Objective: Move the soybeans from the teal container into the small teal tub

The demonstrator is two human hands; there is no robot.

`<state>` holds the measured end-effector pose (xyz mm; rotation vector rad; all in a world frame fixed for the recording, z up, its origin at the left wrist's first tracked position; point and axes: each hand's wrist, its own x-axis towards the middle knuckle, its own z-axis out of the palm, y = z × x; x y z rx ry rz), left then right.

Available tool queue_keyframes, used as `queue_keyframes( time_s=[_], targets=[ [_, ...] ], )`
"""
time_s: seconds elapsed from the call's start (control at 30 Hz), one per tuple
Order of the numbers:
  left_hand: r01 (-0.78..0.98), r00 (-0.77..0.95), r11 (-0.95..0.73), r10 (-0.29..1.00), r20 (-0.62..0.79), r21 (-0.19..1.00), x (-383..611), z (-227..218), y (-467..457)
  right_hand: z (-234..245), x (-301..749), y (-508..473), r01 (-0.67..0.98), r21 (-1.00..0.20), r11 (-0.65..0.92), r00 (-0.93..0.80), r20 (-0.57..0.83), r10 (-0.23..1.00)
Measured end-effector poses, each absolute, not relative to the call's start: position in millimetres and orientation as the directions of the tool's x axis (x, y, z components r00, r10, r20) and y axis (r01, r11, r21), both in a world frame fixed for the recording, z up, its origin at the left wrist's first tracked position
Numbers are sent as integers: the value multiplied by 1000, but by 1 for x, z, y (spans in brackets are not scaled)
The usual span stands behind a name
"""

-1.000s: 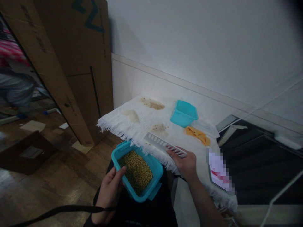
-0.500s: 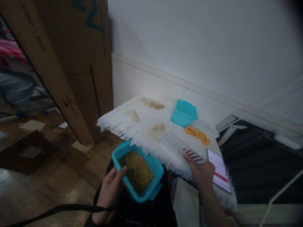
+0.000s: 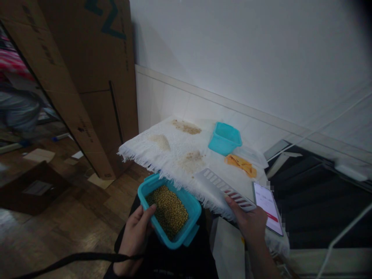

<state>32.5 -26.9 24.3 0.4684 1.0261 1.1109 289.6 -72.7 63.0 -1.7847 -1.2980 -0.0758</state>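
Pinching the rim of a turquoise tub [image 3: 192, 214], left hand [image 3: 135, 228] sits lower center-left, thumb over the edge, other fingers mostly hidden. Tub: lower center, rounded corners, side tabs, opening up, long axis upper left to lower right. Inside: small round yellowish beans [image 3: 173, 211], left part shadowed. Right hand [image 3: 251, 221], lower right of center, grips the near end of a grey slotted tool [image 3: 216, 190], thumb on top, other fingers mostly out of sight. Tool: flat, row of slots, reddish in those by the hand; long axis also diagonal, free end to upper left, over a fringed white cloth [image 3: 181, 145]. On the cloth, center: pale heap [image 3: 162, 142], brownish heap [image 3: 186, 127], mixed heap [image 3: 192, 159]. Right of center: second turquoise tub [image 3: 219, 146], orange cloth [image 3: 241, 165]. Lower right: phone [image 3: 266, 205], screen lit with red bar, text unreadable. Upper left: cardboard box [image 3: 95, 66], teal marking, print too small to read.
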Motion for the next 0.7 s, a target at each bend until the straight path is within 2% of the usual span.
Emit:
queue_keyframes(
  time_s=[0.17, 0.5, 0.7],
  targets=[
    [-490, 83, 422, 894, -441, 763, 33, 22, -26, 69, 281, -77, 776, -628, -50, 459, 509, 729],
    [-512, 111, 437, 887, -447, 739, 33, 21, -25, 69, 275, -73, 757, -649, 75, 285, 431, 856],
    [-503, 98, 397, 909, -406, 767, 29, 12, -22, 71, 261, -62, 745, -660, 95, 306, 465, 830]
  ],
)
